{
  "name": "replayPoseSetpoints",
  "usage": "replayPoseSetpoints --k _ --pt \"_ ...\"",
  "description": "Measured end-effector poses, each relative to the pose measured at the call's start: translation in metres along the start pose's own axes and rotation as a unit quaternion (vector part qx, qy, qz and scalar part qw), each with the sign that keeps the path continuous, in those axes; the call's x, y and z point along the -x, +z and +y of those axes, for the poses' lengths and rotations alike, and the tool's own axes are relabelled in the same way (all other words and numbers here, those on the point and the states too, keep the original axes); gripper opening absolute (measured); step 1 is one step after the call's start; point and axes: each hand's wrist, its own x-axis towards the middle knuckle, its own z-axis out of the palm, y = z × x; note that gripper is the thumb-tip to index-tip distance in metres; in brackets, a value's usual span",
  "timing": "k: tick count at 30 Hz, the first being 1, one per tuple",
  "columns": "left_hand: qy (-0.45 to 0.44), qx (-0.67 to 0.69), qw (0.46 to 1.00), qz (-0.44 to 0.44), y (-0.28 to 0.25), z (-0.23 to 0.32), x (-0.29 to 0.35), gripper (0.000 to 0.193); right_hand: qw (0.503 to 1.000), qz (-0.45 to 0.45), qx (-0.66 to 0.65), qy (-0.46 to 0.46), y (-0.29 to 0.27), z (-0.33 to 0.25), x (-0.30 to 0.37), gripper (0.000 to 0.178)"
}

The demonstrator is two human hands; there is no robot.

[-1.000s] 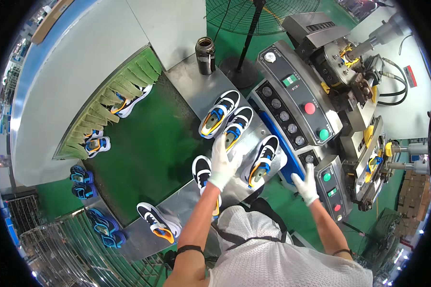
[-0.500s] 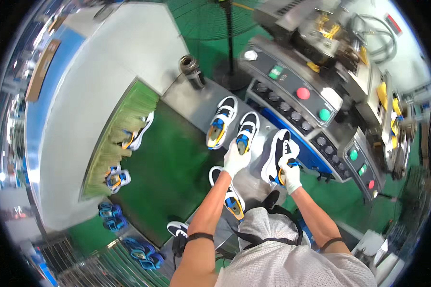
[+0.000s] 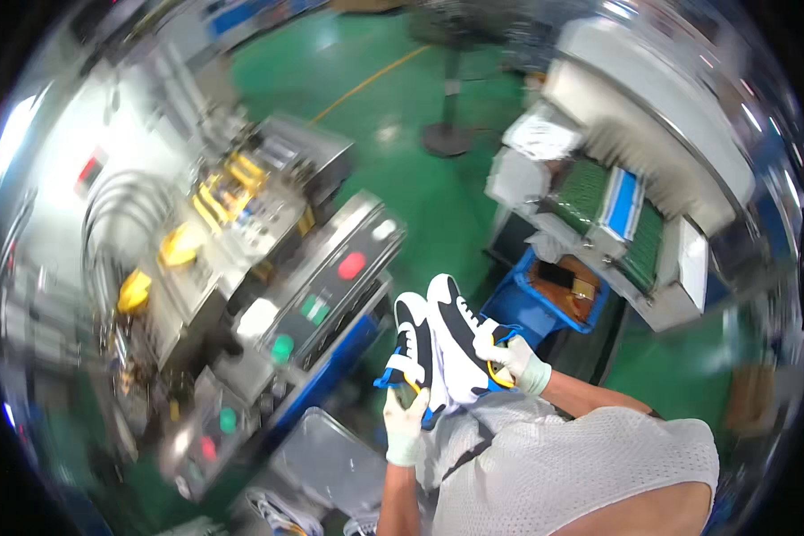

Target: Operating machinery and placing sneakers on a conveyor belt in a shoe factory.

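Observation:
A black-and-white sneaker [image 3: 412, 326] with blue and yellow trim is held by its heel end in my gloved left hand [image 3: 404, 427]. My gloved right hand [image 3: 518, 364] grips a matching sneaker [image 3: 454, 323], its fingers closed at the collar. Both sneakers are side by side in front of my body, soles partly showing and toes pointing away from me. Below and left of them, more sneakers [image 3: 281, 514] show at the lower edge, partly cut off.
At left stands a machine with a control panel [image 3: 330, 286] bearing red and green buttons. A blue bin [image 3: 545, 299] with brown contents is at right, beside a conveyor machine [image 3: 634, 214] with green belts. A grey tray [image 3: 330, 456] lies low at left; a fan stand [image 3: 447, 138] is farther off.
I have turned sharply away from the first conveyor, with the machine now on my left. Both sneakers have been lifted from the metal bench and brought together in front of me.

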Motion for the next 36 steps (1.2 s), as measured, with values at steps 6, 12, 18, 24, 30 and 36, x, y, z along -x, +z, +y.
replayPoseSetpoints --k 6,12,18,24,30,36 --pt "0.107 -0.086 0.968 -0.210 0.147 0.083 -0.070 0.019 0.967 0.198 -0.010 -0.159 -0.127 -0.132 0.049 0.025" --pt "0.201 -0.094 0.929 -0.296 0.323 0.158 -0.155 0.048 0.851 0.389 0.180 -0.303 -0.253 -0.207 0.047 0.015" --pt "0.350 -0.329 0.842 -0.247 0.524 0.138 -0.253 0.071 0.751 0.553 0.358 -0.038 -0.374 -0.261 -0.015 0.078" --pt "0.392 -0.258 0.847 -0.250 0.561 0.150 -0.288 0.081 0.672 0.606 0.415 -0.097 -0.407 -0.293 -0.074 0.072" --pt "0.246 -0.165 0.921 -0.254 0.322 0.065 -0.218 0.062 0.840 0.272 0.344 -0.319 -0.189 -0.220 -0.102 0.056" --pt "-0.065 -0.356 0.927 0.095 -0.036 -0.101 -0.055 0.034 0.922 -0.174 0.343 0.040 -0.078 0.001 -0.147 0.061"
